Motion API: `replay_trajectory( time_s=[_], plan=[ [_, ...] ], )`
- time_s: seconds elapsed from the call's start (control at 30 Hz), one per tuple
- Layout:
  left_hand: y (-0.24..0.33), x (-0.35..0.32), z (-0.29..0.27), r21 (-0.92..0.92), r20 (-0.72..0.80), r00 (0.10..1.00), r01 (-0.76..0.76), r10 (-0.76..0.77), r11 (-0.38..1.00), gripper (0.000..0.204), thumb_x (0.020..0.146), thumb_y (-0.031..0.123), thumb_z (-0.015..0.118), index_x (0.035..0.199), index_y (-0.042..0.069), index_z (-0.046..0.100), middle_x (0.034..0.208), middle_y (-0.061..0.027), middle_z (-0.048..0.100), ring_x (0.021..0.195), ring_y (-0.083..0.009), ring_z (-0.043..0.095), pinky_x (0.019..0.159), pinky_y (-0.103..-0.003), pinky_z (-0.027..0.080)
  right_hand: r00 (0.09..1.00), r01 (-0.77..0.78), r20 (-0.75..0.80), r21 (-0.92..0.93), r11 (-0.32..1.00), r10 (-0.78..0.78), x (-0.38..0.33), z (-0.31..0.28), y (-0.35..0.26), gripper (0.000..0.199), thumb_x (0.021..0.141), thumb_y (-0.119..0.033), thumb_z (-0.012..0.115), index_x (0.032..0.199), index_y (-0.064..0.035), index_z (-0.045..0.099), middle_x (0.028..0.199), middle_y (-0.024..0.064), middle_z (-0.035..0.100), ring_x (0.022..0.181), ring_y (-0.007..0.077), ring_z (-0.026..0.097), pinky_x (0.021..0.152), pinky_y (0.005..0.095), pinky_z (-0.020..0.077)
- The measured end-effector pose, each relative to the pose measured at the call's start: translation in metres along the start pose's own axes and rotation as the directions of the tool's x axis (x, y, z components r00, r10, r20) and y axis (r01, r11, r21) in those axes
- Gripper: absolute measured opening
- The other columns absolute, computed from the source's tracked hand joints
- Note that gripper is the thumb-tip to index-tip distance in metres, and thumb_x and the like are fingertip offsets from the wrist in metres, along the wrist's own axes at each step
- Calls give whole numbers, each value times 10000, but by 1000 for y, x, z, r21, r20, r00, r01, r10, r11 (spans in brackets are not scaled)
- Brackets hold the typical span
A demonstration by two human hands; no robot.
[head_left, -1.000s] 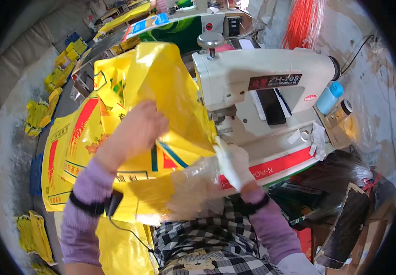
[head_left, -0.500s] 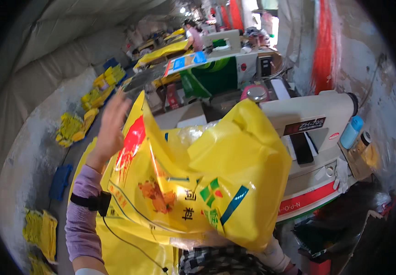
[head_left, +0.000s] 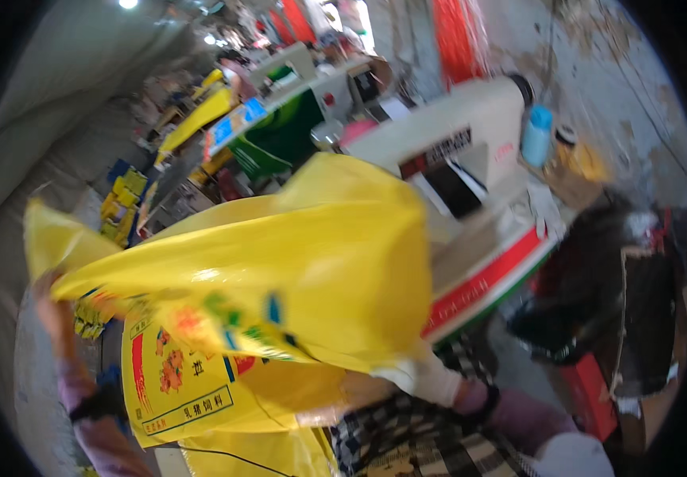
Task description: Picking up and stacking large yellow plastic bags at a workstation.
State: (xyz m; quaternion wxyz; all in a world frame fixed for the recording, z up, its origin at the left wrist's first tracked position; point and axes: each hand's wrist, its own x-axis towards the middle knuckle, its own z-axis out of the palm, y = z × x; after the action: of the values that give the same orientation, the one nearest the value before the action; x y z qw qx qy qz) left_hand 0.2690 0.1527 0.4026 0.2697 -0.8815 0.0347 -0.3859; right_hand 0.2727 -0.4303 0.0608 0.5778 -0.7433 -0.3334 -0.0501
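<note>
A large, glossy yellow plastic sack [head_left: 335, 262] with coloured print stretches across the middle, blurred by motion. At far left, my left hand [head_left: 53, 306] grips a raised end of it, the fingers partly hidden by the film. My right hand [head_left: 419, 378], in what looks like a white covering that leaves the fingers bare, is closed at the sack's lower right edge, above my checked apron [head_left: 407, 433]. Below the raised sack lies another yellow printed sack [head_left: 172, 381], with pig pictures. A black band is on each forearm.
To the right stands a white sewing machine [head_left: 454, 119] with a black phone [head_left: 450, 189] on its bed. A blue bottle [head_left: 537, 137] is behind it. Dark bags [head_left: 550, 318] and a red box [head_left: 590, 393] lie at right. A person [head_left: 240, 79] works at the far end.
My left hand went from open above the sack to gripping its end, further left and lower. The sack now spreads out leftward. My view has turned, and my right hand shows more.
</note>
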Motion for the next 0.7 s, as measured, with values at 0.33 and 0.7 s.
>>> replay_trajectory(
  time_s=[0.33, 0.7],
  plan=[
    [45, -224, 28, -35, 576, 815, 97, -59, 995, 550, 738, -35, 563, 1277, 73, 587, 1259, -208, 586, 1190, -389, 543, 990, -470, 450, 957, 22, 289, 44, 999, -34, -77, 1, 25, 197, 896, -246, 681, 898, -55, 728, 981, 80, 679, 1246, 307, 501, 1036, 462, 370],
    [567, -40, 106, -818, 420, 846, 509, 328, -267, 553, 1001, 284, 459, 1468, 10, 349, 1523, -143, 375, 1417, -252, 344, 1152, -394, 285, 936, -151, 342, 180, 972, 82, -71, -4, 25, 167, 865, -172, 718, 922, -15, 707, 941, 134, 677, 938, 287, 635, 821, 339, 524]
  ],
)
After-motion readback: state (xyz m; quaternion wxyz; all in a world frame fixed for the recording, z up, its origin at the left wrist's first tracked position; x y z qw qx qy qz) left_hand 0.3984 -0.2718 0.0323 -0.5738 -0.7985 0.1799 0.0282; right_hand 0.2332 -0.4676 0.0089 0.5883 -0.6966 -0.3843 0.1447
